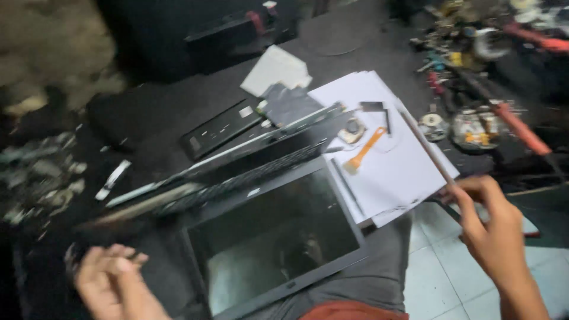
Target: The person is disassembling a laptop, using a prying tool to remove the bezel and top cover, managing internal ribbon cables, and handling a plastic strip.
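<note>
Slim wooden-looking stick (424, 148), lying across the white paper sheets (391, 172) at 3 o'clock, is pinched at its near end by the right hand (495, 231); left hand (115, 284), fingers loosely curled, sits at 7 o'clock beside the open dark laptop (261, 201)

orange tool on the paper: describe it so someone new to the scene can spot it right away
Start at the stack of white paper at the right end of the dark workbench, just beyond the opened laptop. On the sheets lies a small orange pry tool, slanting from upper right to lower left, wider at its lower end. It is the only orange thing on the paper; the round part beside it is pale.
</note>
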